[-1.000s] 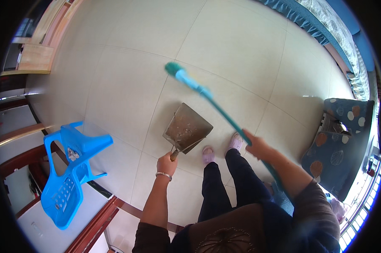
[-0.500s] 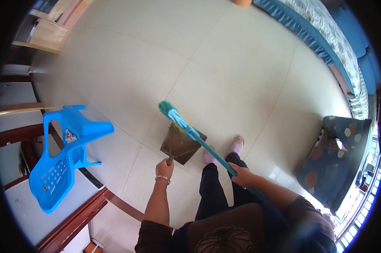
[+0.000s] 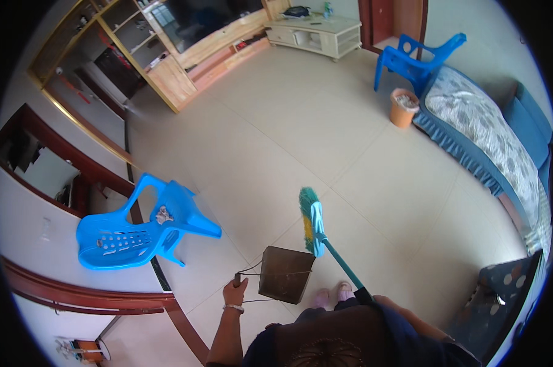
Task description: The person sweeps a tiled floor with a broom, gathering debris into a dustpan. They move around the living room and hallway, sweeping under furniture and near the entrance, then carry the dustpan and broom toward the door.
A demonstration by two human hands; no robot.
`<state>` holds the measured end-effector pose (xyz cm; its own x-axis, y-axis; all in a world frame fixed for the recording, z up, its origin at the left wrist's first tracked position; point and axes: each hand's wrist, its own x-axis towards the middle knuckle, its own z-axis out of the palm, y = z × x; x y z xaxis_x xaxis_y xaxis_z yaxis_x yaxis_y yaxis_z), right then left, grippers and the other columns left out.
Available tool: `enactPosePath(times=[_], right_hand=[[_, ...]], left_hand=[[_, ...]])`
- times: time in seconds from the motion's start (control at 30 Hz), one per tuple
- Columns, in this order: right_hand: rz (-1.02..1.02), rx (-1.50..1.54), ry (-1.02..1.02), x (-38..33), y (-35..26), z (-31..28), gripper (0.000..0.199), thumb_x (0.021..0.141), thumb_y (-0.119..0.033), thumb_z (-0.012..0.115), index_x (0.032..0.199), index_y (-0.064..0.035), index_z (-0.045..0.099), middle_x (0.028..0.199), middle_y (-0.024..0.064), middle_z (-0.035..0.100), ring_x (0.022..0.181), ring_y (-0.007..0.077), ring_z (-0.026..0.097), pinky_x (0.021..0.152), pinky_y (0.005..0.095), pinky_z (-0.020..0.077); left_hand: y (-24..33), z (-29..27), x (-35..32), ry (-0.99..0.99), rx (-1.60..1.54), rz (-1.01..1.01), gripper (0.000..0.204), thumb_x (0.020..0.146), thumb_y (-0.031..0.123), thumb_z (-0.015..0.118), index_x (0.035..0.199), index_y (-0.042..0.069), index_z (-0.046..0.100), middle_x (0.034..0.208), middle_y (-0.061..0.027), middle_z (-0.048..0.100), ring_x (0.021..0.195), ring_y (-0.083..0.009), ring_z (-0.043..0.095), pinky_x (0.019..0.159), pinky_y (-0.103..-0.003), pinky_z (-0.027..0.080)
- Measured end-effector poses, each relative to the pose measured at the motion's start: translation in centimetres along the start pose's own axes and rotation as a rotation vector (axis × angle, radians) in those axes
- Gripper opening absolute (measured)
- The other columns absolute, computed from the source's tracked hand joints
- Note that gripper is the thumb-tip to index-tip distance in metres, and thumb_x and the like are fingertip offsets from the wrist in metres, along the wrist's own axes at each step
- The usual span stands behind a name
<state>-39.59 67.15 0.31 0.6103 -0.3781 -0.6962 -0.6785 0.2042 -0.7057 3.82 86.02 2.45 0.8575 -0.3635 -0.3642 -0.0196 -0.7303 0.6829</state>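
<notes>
At lower centre, the left hand (image 3: 234,292) is clenched around the thin handle of a dark brown metal dustpan (image 3: 285,274) hanging just above the pale tiled floor (image 3: 289,122). The right hand (image 3: 380,300) is mostly hidden, its grip unclear, at the teal-bristled broom (image 3: 312,220) with its teal stick.

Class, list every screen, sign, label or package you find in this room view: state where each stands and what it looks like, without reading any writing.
Television screen: top of the view, set in the long wooden wall unit; large dark rectangle, switched off.
Bottle: on the low pale cabinet at the far wall; small, greenish, too small to tell a label.
No signs or other packages can be made out.
</notes>
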Motion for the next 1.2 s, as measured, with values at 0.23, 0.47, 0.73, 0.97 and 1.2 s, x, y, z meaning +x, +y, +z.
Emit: enactPosePath(times=[0.23, 0.47, 0.73, 0.97, 1.2], right_hand=[[-0.159, 0.159, -0.151, 4.8, -6.1, -4.0, 0.039, 0.083, -0.031, 0.057, 0.104, 0.0014, 0.058, 0.084, 0.0085, 0.060, 0.081, 0.0157, 0.055, 0.077, 0.0304, 0.0438], [-0.175, 0.102, -0.156, 11.9, -19.0, -4.0, 0.034, 0.086, -0.028, 0.054, 0.106, -0.0006, 0.057, 0.089, 0.0087, 0.061, 0.081, 0.0144, 0.056, 0.073, 0.0297, 0.0469], [-0.206, -0.047, -0.203, 23.5, -35.7, -1.4, 0.025, 0.084, -0.026, 0.061, 0.091, -0.0024, 0.054, 0.071, 0.0042, 0.055, 0.059, 0.0116, 0.051, 0.054, 0.0255, 0.0424], [-0.293, -0.305, -0.202, 33.7, -53.9, -1.7, 0.028, 0.083, -0.021, 0.059, 0.104, -0.0029, 0.053, 0.072, 0.0065, 0.055, 0.059, 0.0132, 0.054, 0.052, 0.0277, 0.0467], [-0.722, -0.633, -0.103, 47.4, -67.2, -2.3, 0.042, 0.080, -0.015, 0.055, 0.120, -0.0065, 0.045, 0.090, 0.0197, 0.061, 0.086, 0.0372, 0.059, 0.075, 0.0414, 0.0470]], left_hand=[[7.2, -4.2, -2.4, 0.027, -0.286, -0.007, 0.028, 0.079, 0.023, 0.069, 0.067, 0.006, 0.050, 0.048, 0.0004, 0.044, 0.035, -0.0083, 0.040, 0.032, -0.024, 0.031], [10.9, -6.0, 3.5, 0.086, -0.599, -0.002, 0.023, 0.080, 0.018, 0.067, 0.069, 0.007, 0.050, 0.047, 0.0019, 0.041, 0.034, -0.0073, 0.036, 0.031, -0.024, 0.027], [17.7, -8.1, 16.6, -0.056, -0.667, 0.074, 0.025, 0.080, 0.022, 0.068, 0.072, 0.006, 0.052, 0.052, 0.0029, 0.044, 0.038, -0.0054, 0.039, 0.033, -0.022, 0.027], [24.6, -9.2, 31.0, -0.069, -0.672, 0.130, 0.027, 0.081, 0.027, 0.067, 0.072, 0.006, 0.051, 0.053, -0.0008, 0.049, 0.037, -0.0081, 0.043, 0.033, -0.023, 0.032], [32.1, -10.2, 48.0, 0.002, -0.787, 0.075, 0.029, 0.083, 0.028, 0.063, 0.086, 0.003, 0.050, 0.073, -0.0105, 0.064, 0.038, -0.0105, 0.047, 0.034, -0.023, 0.034]])
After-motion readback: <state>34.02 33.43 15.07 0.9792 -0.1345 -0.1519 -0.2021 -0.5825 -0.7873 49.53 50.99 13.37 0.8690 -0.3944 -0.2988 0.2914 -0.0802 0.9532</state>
